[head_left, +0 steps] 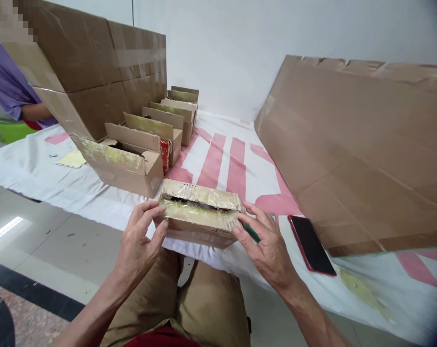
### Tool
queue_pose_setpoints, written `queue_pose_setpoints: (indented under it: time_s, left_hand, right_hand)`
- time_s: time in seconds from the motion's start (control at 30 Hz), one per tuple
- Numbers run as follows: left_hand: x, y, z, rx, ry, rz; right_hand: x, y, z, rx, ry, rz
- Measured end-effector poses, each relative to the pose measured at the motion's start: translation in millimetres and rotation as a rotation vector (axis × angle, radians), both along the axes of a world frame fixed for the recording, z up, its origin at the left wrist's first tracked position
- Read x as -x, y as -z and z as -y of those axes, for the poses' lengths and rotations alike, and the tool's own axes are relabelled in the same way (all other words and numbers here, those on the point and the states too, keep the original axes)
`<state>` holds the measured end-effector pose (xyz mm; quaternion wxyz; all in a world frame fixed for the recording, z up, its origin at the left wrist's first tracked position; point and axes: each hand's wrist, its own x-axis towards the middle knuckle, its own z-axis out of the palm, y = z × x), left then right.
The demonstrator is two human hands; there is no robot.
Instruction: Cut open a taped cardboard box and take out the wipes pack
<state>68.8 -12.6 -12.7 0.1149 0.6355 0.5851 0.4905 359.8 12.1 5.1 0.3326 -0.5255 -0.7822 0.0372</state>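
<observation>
At the near edge of the white cloth-covered surface (pixel 34 164) with broad pink stripes, seen from the head camera, a small brown corrugated cardboard box (pixel 200 212) with yellowed tape across its top sits just above the person's knees. The left hand (pixel 139 243) closes its grip on the box's left end, thumb on the near face and fingers curled over the top corner. The right hand (pixel 267 246) presses the right end, and a thin green object (pixel 252 233), perhaps a pen or cutter, is tucked under its fingers. The top seam gapes open in a dark slit.

To work this seam well, I judge both hands should steady the box flat on the surface, pressure even at both ends, so the softened flaps do not crumple or tear.

At 10 o'clock from the box, a row of similar open cardboard boxes (pixel 131 161) runs away toward 12 o'clock, beside a large flattened carton (pixel 95 72). At 3 o'clock a black smartphone in a red case (pixel 310 243) lies face up, near a big cardboard sheet (pixel 359 149) leaning at the wall.

Hard to make out: the box's contents inside the slit, the green object's true kind, and a red packet (pixel 164 155) in one open box. Another person in a purple sleeve (pixel 6 82) is cut off at the far left edge.
</observation>
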Motion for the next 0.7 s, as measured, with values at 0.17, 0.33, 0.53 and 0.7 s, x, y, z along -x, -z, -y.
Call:
queue_pose_setpoints:
  time_s: [0.17, 0.33, 0.53, 0.7]
  left_hand:
    - [5, 3.1, -7, -0.048, 0.009, -0.016]
    - [8, 4.9, -10, -0.044, 0.029, 0.005]
    - [10, 6.0, -14, -0.099, 0.012, 0.033]
    - [23, -2.2, -1, -0.060, 0.215, 0.309]
  right_hand:
    - [12, 2.2, -9, 0.125, 0.012, 0.064]
    - [19, 10.9, -28, 0.209, 0.016, -0.022]
    - [13, 4.7, -28, 0.170, 0.046, -0.277]
    - [14, -26.2, 9, -0.067, 0.001, -0.214]
